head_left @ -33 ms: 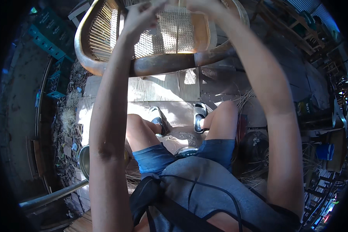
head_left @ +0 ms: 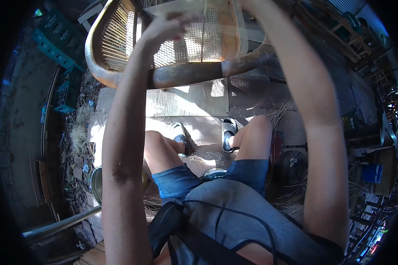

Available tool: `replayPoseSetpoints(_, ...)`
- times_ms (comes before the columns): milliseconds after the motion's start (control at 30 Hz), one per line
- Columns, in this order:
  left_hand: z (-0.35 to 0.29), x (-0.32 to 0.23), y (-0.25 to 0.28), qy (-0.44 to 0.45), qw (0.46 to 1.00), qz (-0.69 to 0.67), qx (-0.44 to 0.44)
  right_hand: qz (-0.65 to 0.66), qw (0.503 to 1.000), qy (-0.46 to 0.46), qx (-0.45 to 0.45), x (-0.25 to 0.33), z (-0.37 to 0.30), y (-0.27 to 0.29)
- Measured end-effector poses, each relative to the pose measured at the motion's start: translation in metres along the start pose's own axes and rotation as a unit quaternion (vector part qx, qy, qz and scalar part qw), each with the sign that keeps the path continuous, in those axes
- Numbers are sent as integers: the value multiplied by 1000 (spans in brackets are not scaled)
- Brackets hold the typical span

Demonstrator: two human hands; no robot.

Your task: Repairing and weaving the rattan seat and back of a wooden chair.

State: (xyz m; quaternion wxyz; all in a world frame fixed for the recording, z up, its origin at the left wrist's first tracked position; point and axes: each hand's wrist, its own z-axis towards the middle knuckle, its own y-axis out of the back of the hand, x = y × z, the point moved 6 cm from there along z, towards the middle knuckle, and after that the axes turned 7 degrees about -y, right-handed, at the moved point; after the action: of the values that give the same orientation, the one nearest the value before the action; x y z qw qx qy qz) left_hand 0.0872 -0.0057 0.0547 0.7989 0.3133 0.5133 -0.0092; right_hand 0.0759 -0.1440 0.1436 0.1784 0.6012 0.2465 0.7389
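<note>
A wooden-framed chair (head_left: 185,74) stands in front of me, with a woven cane panel (head_left: 194,39) and a slatted side (head_left: 115,39). Over the cane's left part hovers my left hand (head_left: 163,30), its fingers apart and pointing right, blurred at the tips. No object shows clearly in it. A thin pale strand (head_left: 202,44) runs down the panel near its middle. My right hand (head_left: 248,3) is at the upper edge of the head view, above the chair's right side; its fingers are cut off and blurred, so what it holds is hidden.
Below the chair are floor boards (head_left: 177,104) with sunlit patches and loose strands (head_left: 281,110). Green crates (head_left: 53,44) are stacked at the left. A metal pole (head_left: 62,223) reaches in at lower left. A blue container (head_left: 371,173) sits at right, and wooden furniture (head_left: 340,35) stands at far right.
My right hand has moved up and right, away from my left hand, and now leaves the picture's upper edge. My left hand has shifted slightly down. The chair stays in place.
</note>
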Motion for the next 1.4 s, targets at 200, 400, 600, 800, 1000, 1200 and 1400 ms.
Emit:
replayPoseSetpoints(200, -12, -8, -50, 44, 950, -19, 307, -207, 909, 247, -263, 24, 91, 90)
replayPoseSetpoints(400, -16, 2, -55, 72, 952, 32, 295, -123, 989, -85, 19, -40, 11, 12)
replayPoseSetpoints(600, -51, -6, -67, 48, 959, 12, 280, 90, 986, -86, 115, -76, -78, -54)
replayPoseSetpoints(800, -102, -15, -88, 29, 975, 18, 219, 277, 948, -58, 146, -83, -126, -67)
replayPoseSetpoints(1000, -149, -20, -118, -15, 972, 14, 235, 365, 924, -82, 77, -96, -164, -86)
replayPoseSetpoints(1200, -168, -11, -131, 3, 978, -23, 209, 338, 933, -119, 21, -107, -173, -98)
replayPoseSetpoints(1400, -168, -10, -127, -87, 957, 90, 260, 243, 960, -127, -53, -105, -158, -92)
